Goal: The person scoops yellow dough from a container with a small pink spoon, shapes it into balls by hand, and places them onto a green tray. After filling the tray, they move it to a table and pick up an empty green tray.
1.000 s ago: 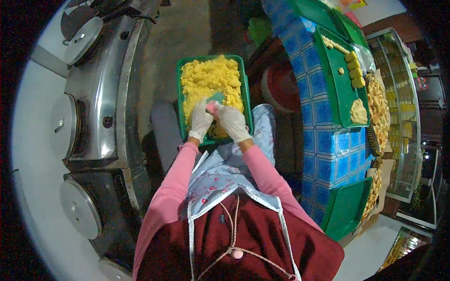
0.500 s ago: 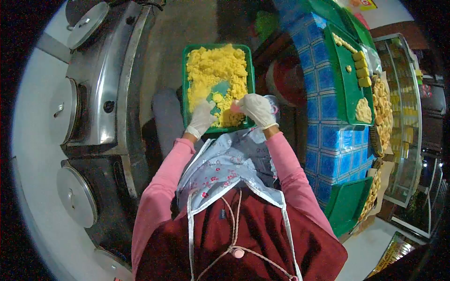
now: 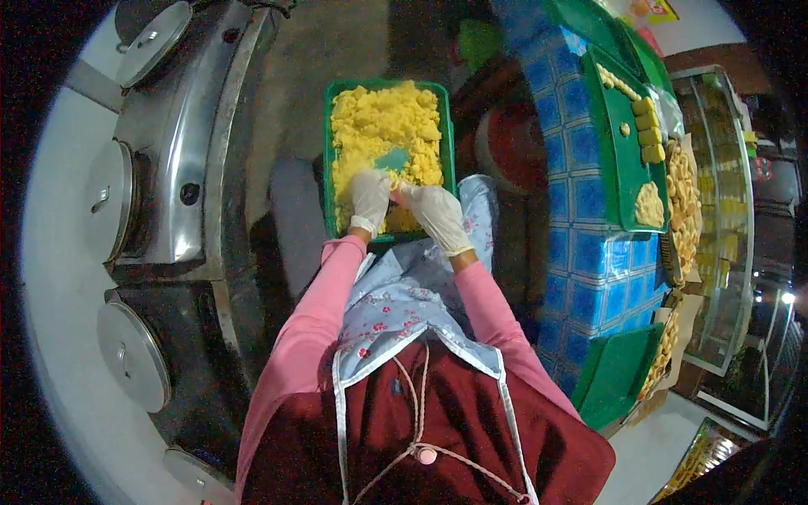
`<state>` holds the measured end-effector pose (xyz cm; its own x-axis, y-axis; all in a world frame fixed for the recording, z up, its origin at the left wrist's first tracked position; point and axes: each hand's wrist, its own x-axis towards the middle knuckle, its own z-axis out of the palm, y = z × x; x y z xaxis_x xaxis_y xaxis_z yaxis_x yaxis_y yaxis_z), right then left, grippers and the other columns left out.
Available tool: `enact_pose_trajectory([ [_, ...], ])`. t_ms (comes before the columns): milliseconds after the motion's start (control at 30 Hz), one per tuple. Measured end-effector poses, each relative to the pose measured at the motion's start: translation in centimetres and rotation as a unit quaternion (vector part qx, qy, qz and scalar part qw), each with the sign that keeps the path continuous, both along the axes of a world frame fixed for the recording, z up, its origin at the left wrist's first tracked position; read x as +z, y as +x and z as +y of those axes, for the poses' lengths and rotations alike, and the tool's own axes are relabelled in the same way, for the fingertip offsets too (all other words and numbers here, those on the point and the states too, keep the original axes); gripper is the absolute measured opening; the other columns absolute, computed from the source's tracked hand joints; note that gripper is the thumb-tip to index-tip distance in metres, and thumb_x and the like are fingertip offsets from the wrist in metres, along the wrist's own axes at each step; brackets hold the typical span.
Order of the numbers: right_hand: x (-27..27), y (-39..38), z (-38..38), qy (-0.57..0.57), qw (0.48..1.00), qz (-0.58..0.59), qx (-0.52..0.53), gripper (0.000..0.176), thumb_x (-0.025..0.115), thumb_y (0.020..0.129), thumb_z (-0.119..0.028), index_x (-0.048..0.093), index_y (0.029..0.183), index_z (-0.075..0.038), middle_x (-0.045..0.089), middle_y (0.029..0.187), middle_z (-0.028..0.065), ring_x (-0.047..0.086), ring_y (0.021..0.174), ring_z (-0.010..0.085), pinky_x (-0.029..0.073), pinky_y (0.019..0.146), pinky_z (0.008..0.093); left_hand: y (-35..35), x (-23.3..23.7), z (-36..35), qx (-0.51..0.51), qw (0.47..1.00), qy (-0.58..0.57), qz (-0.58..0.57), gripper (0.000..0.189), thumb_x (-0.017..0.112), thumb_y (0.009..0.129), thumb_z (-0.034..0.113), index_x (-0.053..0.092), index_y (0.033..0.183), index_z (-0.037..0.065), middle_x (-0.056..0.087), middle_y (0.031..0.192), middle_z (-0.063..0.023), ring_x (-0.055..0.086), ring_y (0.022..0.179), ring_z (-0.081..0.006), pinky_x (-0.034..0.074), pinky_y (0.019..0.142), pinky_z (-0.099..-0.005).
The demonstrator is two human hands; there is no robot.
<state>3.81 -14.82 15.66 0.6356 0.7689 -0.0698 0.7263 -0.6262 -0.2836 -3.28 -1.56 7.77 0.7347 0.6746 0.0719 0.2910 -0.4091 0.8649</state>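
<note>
A green tray [image 3: 448, 143] holds a heap of crumbly yellow filling [image 3: 387, 114], with a bare green patch near its middle. Over the near part of the tray, my left hand [image 3: 370, 198] in a white glove has its fingers curled round something I cannot make out. My right hand [image 3: 431, 215], gloved too, meets it from the right, its fingers closed on a small pinkish thing [image 3: 397, 195]. Both hands' fingertips are together above the yellow crumbs.
To the right, a blue tiled counter [image 3: 576, 202] carries a green tray [image 3: 619, 168] with yellow blocks [image 3: 648, 130] and flat dough [image 3: 649, 204]. Many small pastries [image 3: 684, 202] lie beyond. Steel equipment [image 3: 181, 168] with round lids [image 3: 133, 358] stands at the left.
My right hand has moved left and my left hand slightly right, so their fingertips now meet. The pinkish thing has moved left with my right hand.
</note>
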Motion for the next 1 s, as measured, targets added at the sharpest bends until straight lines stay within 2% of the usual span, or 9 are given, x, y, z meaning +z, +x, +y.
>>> enact_pose_trajectory([
  [100, 1.5, 0.6, -0.2, 0.021, 0.992, 0.074, -0.103, 0.048, 0.049, 0.096, -0.051, 0.073, 0.085, -0.012, 0.068, 0.07, 0.0184, 0.068, 0.07, 0.038, 0.052, 0.059, 0.0502, 0.3, -1.6, 1.5, -0.003, 0.998, 0.019, 0.062, 0.018, 0.065, 0.075, 0.022, 0.066, 0.081, 0.006, 0.064, 0.079, -0.0168, 0.063, 0.079, -0.0355, 0.048, 0.068, -0.0427],
  [200, 0.9, 0.5, 1.3, 0.024, 0.996, 0.036, -0.077, 0.04, 0.049, 0.098, -0.046, 0.073, 0.095, -0.014, 0.067, 0.07, 0.0174, 0.068, 0.067, 0.0367, 0.051, 0.057, 0.0495, 0.5, -3.2, 1.3, 0.054, 0.998, 0.008, 0.001, 0.012, 0.069, 0.076, 0.015, 0.061, 0.079, 0.007, 0.061, 0.076, -0.0167, 0.06, 0.072, -0.0381, 0.045, 0.064, -0.0466],
  [333, -5.4, -0.9, 2.2, 0.029, 0.999, -0.036, 0.017, 0.039, 0.046, 0.099, -0.024, 0.053, 0.137, -0.021, 0.068, 0.073, 0.0147, 0.067, 0.063, 0.0343, 0.05, 0.053, 0.048, -0.9, -3.3, 1.6, 0.042, 0.998, -0.036, -0.004, 0.025, 0.068, 0.086, 0.023, 0.061, 0.102, 0.006, 0.068, 0.09, -0.0145, 0.065, 0.083, -0.0352, 0.05, 0.072, -0.0434],
  [467, -6.8, -1.0, 3.1, 0.079, 0.997, -0.018, 0.011, 0.046, 0.049, 0.095, -0.018, 0.049, 0.141, -0.019, 0.07, 0.078, 0.0147, 0.068, 0.066, 0.0347, 0.051, 0.055, 0.0475, -0.3, -3.7, 1.2, 0.083, 0.991, -0.102, 0.035, 0.026, 0.068, 0.084, 0.018, 0.062, 0.104, 0.004, 0.068, 0.099, -0.0186, 0.066, 0.093, -0.034, 0.051, 0.078, -0.0412],
  [567, -4.9, -1.5, 3.5, 0.107, 0.994, 0.036, 0.007, 0.042, 0.045, 0.098, -0.018, 0.049, 0.14, -0.016, 0.061, 0.129, 0.0153, 0.068, 0.085, 0.038, 0.053, 0.07, 0.0472, -1.0, -3.3, 1.0, 0.07, 0.987, -0.14, -0.041, 0.027, 0.065, 0.085, 0.016, 0.062, 0.107, 0.001, 0.068, 0.105, -0.0189, 0.066, 0.098, -0.034, 0.051, 0.081, -0.041],
  [700, -4.5, -2.0, 2.8, -0.034, 0.999, 0.033, -0.001, 0.043, 0.045, 0.1, -0.022, 0.047, 0.142, -0.018, 0.07, 0.092, 0.0172, 0.068, 0.075, 0.0367, 0.051, 0.064, 0.0483, -1.2, -2.1, 1.1, 0.063, 0.985, -0.159, 0.008, 0.041, 0.064, 0.079, 0.008, 0.06, 0.118, -0.002, 0.066, 0.116, -0.0209, 0.063, 0.109, -0.0341, 0.049, 0.09, -0.0389],
  [800, -4.3, -1.9, 1.5, 0.041, 0.999, -0.017, 0.027, 0.035, 0.047, 0.099, -0.025, 0.056, 0.133, -0.021, 0.067, 0.071, 0.0125, 0.067, 0.062, 0.033, 0.05, 0.052, 0.0452, -1.9, -2.4, 1.0, 0.045, 0.973, -0.22, -0.045, 0.055, 0.067, 0.073, 0.005, 0.058, 0.127, -0.004, 0.063, 0.124, -0.0235, 0.059, 0.117, -0.0345, 0.047, 0.097, -0.0379],
  [900, -3.8, -1.7, 0.5, 0.023, 0.998, -0.04, 0.036, 0.032, 0.045, 0.101, -0.031, 0.06, 0.128, -0.024, 0.067, 0.071, 0.0122, 0.068, 0.064, 0.0331, 0.05, 0.053, 0.0455, -1.5, -3.9, 1.1, 0.044, 0.971, -0.218, -0.089, 0.053, 0.068, 0.073, 0.007, 0.06, 0.125, -0.003, 0.064, 0.123, -0.0224, 0.059, 0.117, -0.0347, 0.047, 0.098, -0.0377],
  [1000, -2.9, -1.2, -0.3, 0.008, 0.999, -0.012, 0.034, 0.033, 0.043, 0.102, -0.034, 0.062, 0.126, -0.023, 0.068, 0.074, 0.0129, 0.068, 0.066, 0.0334, 0.051, 0.056, 0.0462, -1.2, -1.6, 1.3, -0.011, 0.989, -0.144, 0.004, 0.051, 0.066, 0.074, 0.005, 0.063, 0.125, 0.002, 0.064, 0.12, -0.0218, 0.06, 0.111, -0.036, 0.047, 0.096, -0.0393],
])
